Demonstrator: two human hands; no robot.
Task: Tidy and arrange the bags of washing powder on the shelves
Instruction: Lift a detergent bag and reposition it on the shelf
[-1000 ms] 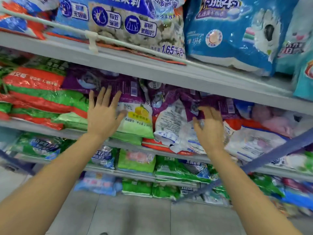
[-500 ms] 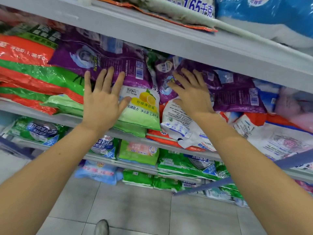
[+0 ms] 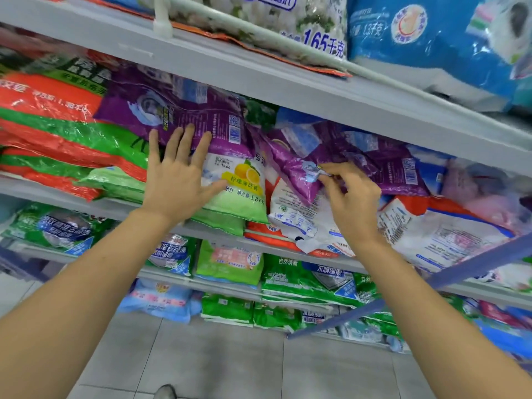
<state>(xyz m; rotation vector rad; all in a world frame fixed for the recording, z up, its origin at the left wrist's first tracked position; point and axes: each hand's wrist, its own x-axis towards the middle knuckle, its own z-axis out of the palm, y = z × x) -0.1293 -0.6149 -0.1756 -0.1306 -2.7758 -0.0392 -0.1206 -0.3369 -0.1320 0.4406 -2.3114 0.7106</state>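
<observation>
Left hand [image 3: 178,180] flat, fingers spread, grip loose and empty — it presses on the glossy purple plastic washing-powder bag [image 3: 184,116], which lies atop the green-and-white lemon-print bag [image 3: 241,197] on the grey metal middle shelf [image 3: 109,204]. Right hand [image 3: 352,203] has its fingers curled, grip pinching the crumpled corner of a second purple bag [image 3: 388,165] — that one rests on a white-and-orange printed bag [image 3: 299,220] just beside.

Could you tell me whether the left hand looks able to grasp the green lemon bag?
Probably yes: the left hand rests flat, partly on the green lemon bag, whose front end lies uncovered. The purple bag stacked on it might hinder pulling.
</observation>
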